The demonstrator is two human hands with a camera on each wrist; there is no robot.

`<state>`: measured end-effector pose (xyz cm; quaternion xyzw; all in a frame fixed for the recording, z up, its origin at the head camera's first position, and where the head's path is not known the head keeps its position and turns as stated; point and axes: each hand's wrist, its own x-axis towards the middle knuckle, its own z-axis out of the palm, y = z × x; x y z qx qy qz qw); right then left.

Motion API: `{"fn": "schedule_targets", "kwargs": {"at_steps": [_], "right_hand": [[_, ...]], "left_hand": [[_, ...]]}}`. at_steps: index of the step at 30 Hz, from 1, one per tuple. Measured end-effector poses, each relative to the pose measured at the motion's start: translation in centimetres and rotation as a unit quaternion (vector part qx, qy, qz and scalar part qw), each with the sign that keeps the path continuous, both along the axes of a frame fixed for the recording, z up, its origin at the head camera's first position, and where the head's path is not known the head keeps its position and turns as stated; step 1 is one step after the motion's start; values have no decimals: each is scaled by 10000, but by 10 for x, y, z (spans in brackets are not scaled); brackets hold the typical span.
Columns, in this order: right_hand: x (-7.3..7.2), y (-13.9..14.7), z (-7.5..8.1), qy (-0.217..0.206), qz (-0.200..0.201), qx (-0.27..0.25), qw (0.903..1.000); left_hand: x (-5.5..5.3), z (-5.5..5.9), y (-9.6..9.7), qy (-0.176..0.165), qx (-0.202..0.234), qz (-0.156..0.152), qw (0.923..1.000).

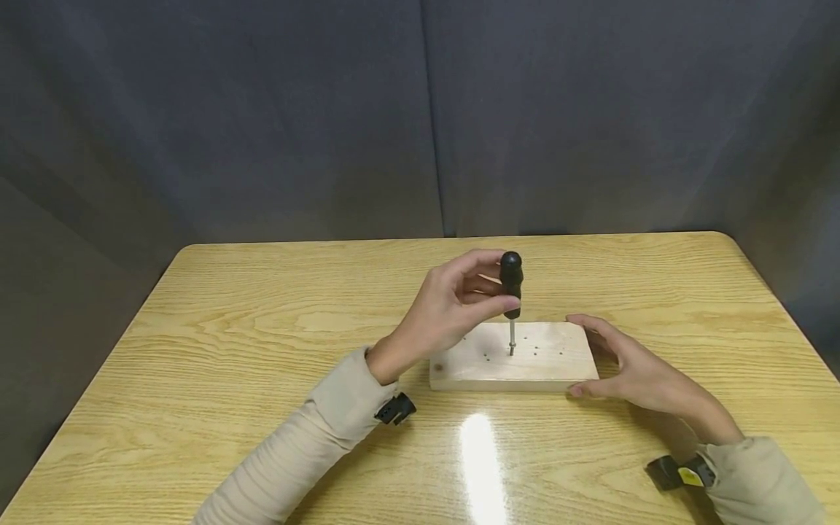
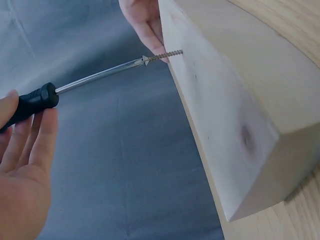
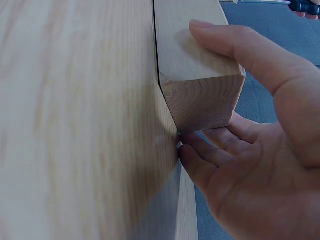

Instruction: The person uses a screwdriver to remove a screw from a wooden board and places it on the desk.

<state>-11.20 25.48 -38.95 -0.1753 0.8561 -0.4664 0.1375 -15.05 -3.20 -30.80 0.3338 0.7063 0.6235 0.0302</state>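
My left hand (image 1: 446, 306) grips the black handle of a screwdriver (image 1: 512, 281) that stands upright over a pale wooden block (image 1: 551, 368). In the left wrist view the screwdriver's shaft (image 2: 100, 77) meets the head of a screw (image 2: 165, 55). The screw's tip is in the block's face, with much of its thread showing. At the block's right end my right hand (image 1: 650, 375) holds it, thumb on the near side and fingers at the far side. The right wrist view shows the thumb (image 3: 225, 37) on the block's side, with the fingers round its end.
Several small holes dot the block's top, and a dark knot (image 2: 246, 137) marks its left end. Beneath lies a wood-grain table (image 1: 262, 328). Dark grey partitions (image 1: 295, 124) stand behind it and at both sides. Black straps with small devices (image 1: 396, 410) sit at the wrists.
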Motion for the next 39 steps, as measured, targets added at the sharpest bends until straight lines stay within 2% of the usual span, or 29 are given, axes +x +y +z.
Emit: {"fn": "schedule_targets", "kwargs": {"at_steps": [4,12,24,30,34,39], "right_hand": [[0,0,0,44,15,-29,10000],[0,3,1,57,82,-99,9999],[0,4,1,34,82,-48,9999],[0,3,0,20,46,-64,10000],[0,2,0,34,43,-101,9999],[0,2,0,0,32,-105,9999]], "left_hand": [[1,0,-1,100,-89,70,9999],[1,-1,-3,155,-100,-356,9992],[3,0,1,86,151,-115,9998],[4,-2,1,275,39,-38,9996],[5,-2,-1,458,-90,-103,9989],[6,-1,-1,361,-84,-199,9991]]}}
